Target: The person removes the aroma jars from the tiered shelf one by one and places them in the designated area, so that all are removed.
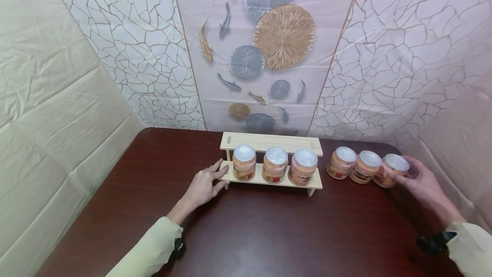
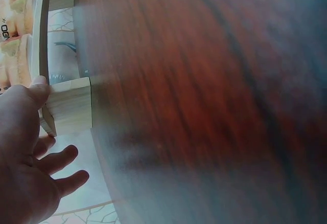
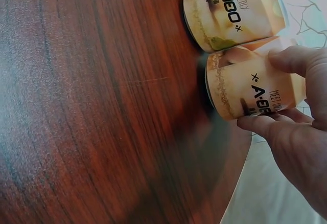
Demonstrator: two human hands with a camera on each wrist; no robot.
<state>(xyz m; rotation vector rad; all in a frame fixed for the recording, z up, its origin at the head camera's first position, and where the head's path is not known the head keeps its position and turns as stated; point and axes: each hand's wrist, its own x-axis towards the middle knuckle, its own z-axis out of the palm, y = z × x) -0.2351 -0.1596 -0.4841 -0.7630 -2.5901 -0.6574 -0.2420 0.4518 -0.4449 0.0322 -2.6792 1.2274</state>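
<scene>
A two-step pale wooden rack (image 1: 270,142) stands at the back middle of the table. Three orange-labelled jars with whitish lids sit on its lower step: a left jar (image 1: 244,164), a middle jar (image 1: 274,166) and a right jar (image 1: 303,168). My left hand (image 1: 203,186) grips the left end of that step, thumb at the front edge; in the left wrist view its other fingers (image 2: 60,158) spread near the rack's leg. To the rack's right, three similar jars stand in a slanting row. My right hand (image 1: 426,185) holds the outermost jar (image 3: 240,83) between thumb and fingers.
Beside the held jar stand a second jar (image 1: 365,168) and a third jar (image 1: 341,164), close together. The dark reddish wooden table (image 1: 261,230) has a rounded right corner. Patterned cloth (image 1: 246,93) hangs behind it, with pale cloth (image 1: 57,110) at the sides.
</scene>
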